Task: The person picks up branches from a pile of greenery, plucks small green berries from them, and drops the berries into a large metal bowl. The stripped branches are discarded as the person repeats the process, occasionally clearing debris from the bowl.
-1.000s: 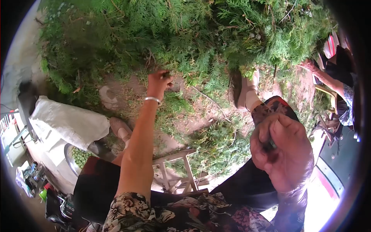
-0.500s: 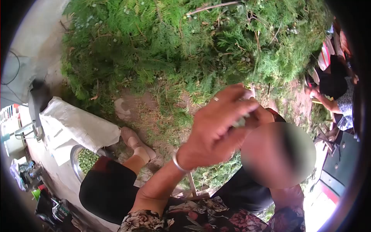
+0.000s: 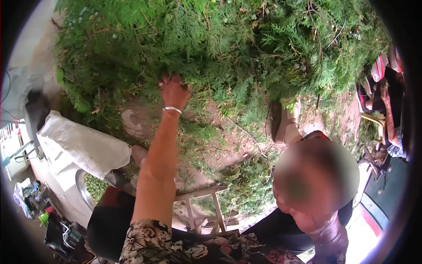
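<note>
My left hand (image 3: 174,91), with a ring and a silver bangle, stretches forward to the near edge of a heap of green evergreen branches (image 3: 211,39). Its fingers are bent around the feathery foliage there, and the fingertips disappear among the leaves. On the right, over my knee, my right hand (image 3: 303,215) is mostly covered by a round blur that hides its fingers; a greenish patch shows in the blur. A metal bowl (image 3: 81,187) of small green cones (image 3: 95,186) stands on the ground beside my knee on the left.
Between my legs is a small wooden frame (image 3: 204,193). A white sack (image 3: 83,141) lies left of my foot. Loose sprigs (image 3: 248,185) and a thin twig (image 3: 248,136) litter the dirt. Another person (image 3: 389,101) sits at the far right, near a green panel (image 3: 382,180).
My hands have come apart from in front of me. The left has reached forward and left into the foliage; the right stays near my right knee. The view has shifted slightly.
</note>
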`<state>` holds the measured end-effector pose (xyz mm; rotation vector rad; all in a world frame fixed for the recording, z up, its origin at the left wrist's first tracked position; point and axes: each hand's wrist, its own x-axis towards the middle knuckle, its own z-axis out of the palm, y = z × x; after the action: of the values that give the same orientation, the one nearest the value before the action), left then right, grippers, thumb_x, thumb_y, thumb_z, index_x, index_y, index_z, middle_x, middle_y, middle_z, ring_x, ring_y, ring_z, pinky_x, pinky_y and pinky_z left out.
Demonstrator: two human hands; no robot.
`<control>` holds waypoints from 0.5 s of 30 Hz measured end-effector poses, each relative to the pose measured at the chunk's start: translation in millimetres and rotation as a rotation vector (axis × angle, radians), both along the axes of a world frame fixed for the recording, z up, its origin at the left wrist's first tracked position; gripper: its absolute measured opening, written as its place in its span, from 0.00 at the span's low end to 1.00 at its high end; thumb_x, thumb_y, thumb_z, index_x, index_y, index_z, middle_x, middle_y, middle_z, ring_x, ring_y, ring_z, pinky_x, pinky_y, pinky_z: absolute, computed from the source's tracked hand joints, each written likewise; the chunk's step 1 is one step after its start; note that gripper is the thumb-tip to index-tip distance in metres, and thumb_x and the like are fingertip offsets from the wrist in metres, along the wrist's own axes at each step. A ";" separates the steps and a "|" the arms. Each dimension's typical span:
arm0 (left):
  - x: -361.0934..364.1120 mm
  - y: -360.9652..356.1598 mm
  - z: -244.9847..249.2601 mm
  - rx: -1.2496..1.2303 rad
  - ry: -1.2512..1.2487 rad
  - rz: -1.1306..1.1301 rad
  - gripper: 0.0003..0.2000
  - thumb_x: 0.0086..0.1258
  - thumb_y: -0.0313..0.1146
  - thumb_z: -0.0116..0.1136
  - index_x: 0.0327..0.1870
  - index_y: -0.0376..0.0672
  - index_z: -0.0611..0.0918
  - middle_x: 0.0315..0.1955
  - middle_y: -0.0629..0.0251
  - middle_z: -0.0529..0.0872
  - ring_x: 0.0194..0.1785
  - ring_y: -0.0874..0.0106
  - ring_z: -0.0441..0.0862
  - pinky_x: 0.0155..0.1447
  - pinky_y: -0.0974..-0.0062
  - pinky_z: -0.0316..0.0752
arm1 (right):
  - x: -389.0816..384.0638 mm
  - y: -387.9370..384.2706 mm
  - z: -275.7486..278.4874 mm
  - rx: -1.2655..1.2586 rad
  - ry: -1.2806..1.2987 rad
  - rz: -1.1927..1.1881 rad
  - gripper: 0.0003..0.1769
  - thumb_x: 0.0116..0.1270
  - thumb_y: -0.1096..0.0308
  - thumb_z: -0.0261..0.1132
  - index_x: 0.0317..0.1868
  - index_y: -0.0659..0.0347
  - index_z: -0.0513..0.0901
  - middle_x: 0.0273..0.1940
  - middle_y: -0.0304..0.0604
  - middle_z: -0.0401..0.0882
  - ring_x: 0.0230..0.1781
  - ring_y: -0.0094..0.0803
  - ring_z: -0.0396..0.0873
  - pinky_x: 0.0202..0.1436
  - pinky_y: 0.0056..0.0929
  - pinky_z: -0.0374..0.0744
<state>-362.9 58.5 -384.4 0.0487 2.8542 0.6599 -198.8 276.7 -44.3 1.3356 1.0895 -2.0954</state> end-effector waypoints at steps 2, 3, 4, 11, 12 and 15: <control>-7.3 -9.9 -11.3 -0.055 -0.090 -0.055 0.25 0.59 0.29 0.62 0.60 0.36 0.73 0.67 0.40 0.59 0.68 0.39 0.59 0.68 0.51 0.62 | -4.7 -6.8 0.6 0.095 -0.026 -0.017 0.21 0.71 0.58 0.51 0.31 0.71 0.73 0.25 0.55 0.75 0.20 0.30 0.72 0.17 0.21 0.67; -6.3 -10.8 -16.2 0.016 -0.115 -0.061 0.22 0.59 0.30 0.62 0.57 0.40 0.76 0.67 0.45 0.62 0.67 0.42 0.61 0.68 0.51 0.62 | -6.0 -6.4 0.6 0.097 -0.031 -0.020 0.21 0.71 0.58 0.51 0.31 0.71 0.73 0.25 0.55 0.75 0.20 0.30 0.72 0.17 0.21 0.67; -5.4 -11.6 -19.8 0.084 -0.137 -0.066 0.20 0.59 0.32 0.62 0.54 0.43 0.79 0.67 0.49 0.64 0.67 0.45 0.63 0.68 0.51 0.62 | -6.6 -6.4 1.2 0.110 -0.026 0.006 0.21 0.71 0.58 0.52 0.31 0.71 0.73 0.25 0.55 0.75 0.20 0.30 0.72 0.17 0.21 0.67; 109.5 -12.0 -7.1 0.308 -0.112 -0.157 0.22 0.54 0.19 0.57 0.53 0.42 0.80 0.63 0.48 0.68 0.65 0.50 0.67 0.68 0.60 0.66 | -3.7 -5.2 4.0 0.027 -0.034 0.073 0.20 0.70 0.60 0.56 0.35 0.73 0.76 0.29 0.51 0.78 0.22 0.27 0.72 0.23 0.20 0.69; 117.5 -19.7 -2.7 0.262 0.018 -0.078 0.22 0.54 0.18 0.56 0.53 0.43 0.79 0.62 0.48 0.68 0.65 0.50 0.67 0.66 0.60 0.67 | -2.1 -6.0 4.1 0.023 -0.040 0.070 0.20 0.70 0.60 0.56 0.35 0.73 0.76 0.29 0.51 0.78 0.22 0.27 0.72 0.23 0.20 0.69; 126.2 -24.9 43.6 0.052 0.305 0.044 0.22 0.52 0.17 0.53 0.51 0.41 0.79 0.57 0.49 0.72 0.60 0.50 0.70 0.60 0.62 0.70 | -1.0 -8.6 6.4 0.001 -0.006 0.110 0.20 0.71 0.59 0.55 0.34 0.72 0.77 0.29 0.50 0.78 0.23 0.25 0.72 0.24 0.20 0.70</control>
<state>-236.7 33.7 -340.8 0.1031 3.1367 0.7972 -199.8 268.0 -37.9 1.2531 1.1355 -2.0105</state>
